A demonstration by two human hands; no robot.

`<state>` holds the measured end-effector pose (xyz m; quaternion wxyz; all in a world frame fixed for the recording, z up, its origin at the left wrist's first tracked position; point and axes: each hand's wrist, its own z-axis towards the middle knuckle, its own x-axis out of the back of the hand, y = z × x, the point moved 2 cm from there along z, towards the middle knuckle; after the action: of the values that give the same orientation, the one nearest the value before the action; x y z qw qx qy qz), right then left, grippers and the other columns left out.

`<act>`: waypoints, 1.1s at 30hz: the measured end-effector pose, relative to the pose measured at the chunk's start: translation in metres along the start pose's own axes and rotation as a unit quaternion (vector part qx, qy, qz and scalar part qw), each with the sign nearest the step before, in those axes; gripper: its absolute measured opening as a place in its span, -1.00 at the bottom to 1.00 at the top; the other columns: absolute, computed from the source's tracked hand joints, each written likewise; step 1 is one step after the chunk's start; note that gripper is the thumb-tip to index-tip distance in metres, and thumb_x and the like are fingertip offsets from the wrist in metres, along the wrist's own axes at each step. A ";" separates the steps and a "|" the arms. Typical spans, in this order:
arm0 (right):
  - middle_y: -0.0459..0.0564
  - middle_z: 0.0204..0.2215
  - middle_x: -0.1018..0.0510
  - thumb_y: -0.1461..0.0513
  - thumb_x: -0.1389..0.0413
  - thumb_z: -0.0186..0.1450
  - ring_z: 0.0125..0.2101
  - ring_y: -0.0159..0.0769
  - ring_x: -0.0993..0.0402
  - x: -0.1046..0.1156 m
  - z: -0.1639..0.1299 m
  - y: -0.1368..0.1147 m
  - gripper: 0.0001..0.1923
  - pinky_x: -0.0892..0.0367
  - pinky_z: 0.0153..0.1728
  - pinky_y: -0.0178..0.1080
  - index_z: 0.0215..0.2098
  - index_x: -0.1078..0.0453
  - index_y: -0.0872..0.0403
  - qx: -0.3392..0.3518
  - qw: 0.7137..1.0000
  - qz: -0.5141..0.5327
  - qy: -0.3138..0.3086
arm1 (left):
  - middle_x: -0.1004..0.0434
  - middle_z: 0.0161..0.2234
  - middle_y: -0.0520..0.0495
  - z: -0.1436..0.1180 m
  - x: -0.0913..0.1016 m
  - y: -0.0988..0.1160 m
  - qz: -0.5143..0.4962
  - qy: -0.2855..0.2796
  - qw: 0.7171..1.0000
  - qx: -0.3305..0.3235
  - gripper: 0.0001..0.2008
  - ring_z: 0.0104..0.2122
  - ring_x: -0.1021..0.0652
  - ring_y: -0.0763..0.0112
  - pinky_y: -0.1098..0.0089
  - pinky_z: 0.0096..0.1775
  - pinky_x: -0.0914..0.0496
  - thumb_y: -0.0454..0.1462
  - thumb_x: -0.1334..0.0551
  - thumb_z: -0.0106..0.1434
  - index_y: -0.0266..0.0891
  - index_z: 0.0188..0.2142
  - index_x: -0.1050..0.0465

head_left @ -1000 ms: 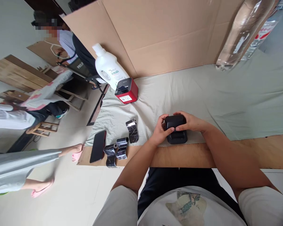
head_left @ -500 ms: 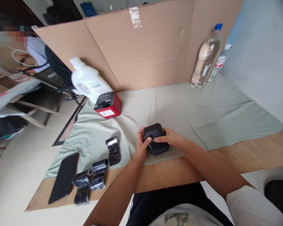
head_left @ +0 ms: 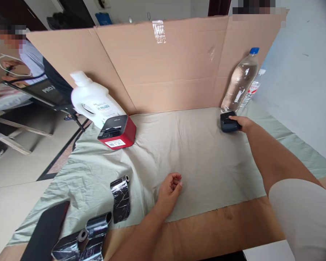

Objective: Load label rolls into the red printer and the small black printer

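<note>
My right hand (head_left: 240, 123) reaches far across the table and grips a small black box-shaped device (head_left: 228, 122), which rests on the green cloth (head_left: 201, 152) at the foot of a clear water bottle (head_left: 240, 81). Near the front of the cloth lies my left hand (head_left: 170, 188), fingers loosely curled and holding nothing. A black shiny ribbon roll (head_left: 121, 198) lies just left of that hand.
A red and black label printer (head_left: 116, 132) and a white detergent bottle (head_left: 92, 99) stand at the back left. A cardboard screen (head_left: 165, 69) walls the back. More black rolls (head_left: 83, 239) and a black phone (head_left: 45, 233) lie at the front left. A person sits beyond the table's left edge.
My right hand has carried the black device from the front middle to the back right beside the water bottle. My left hand has let go of it and stayed near the front.
</note>
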<state>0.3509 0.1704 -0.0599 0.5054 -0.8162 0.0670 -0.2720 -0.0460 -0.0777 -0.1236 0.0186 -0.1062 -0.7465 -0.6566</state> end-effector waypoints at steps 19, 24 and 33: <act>0.02 0.34 -0.27 -0.04 0.05 0.42 0.32 -0.02 -0.19 -0.084 -0.221 0.139 -0.43 -0.21 0.25 0.12 0.33 -0.20 -0.06 0.617 0.643 -0.391 -0.230 | -0.47 0.09 -0.21 0.022 0.091 0.098 0.369 0.044 0.928 0.013 -0.49 0.08 -0.47 0.08 0.17 0.12 -0.35 -0.02 -0.27 0.21 -0.18 0.09 -0.41; 0.02 0.31 -0.32 -0.05 0.06 0.41 0.28 -0.01 -0.26 -0.081 -0.223 0.133 -0.45 -0.30 0.19 0.12 0.29 -0.27 -0.06 0.621 0.648 -0.387 -0.209 | 0.11 0.41 -0.37 0.112 0.205 0.116 0.415 0.393 0.813 0.112 0.08 0.38 0.01 -0.23 -0.15 0.30 -0.01 0.13 -0.38 0.02 -0.20 0.38 0.07; 0.05 0.30 -0.33 -0.01 0.05 0.42 0.27 -0.05 -0.28 -0.082 -0.227 0.131 -0.47 -0.28 0.20 0.09 0.27 -0.30 -0.03 0.608 0.655 -0.398 -0.208 | -0.01 0.29 -0.37 0.147 0.210 0.087 0.362 0.424 0.802 0.213 0.18 0.28 -0.19 -0.17 -0.03 0.22 -0.17 0.07 -0.43 -0.03 -0.06 0.40 0.26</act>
<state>0.1878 -0.0399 -0.1260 0.7329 -0.3106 -0.5510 -0.2505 -0.2192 0.1056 -0.0237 0.5922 -0.0733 -0.6923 -0.4057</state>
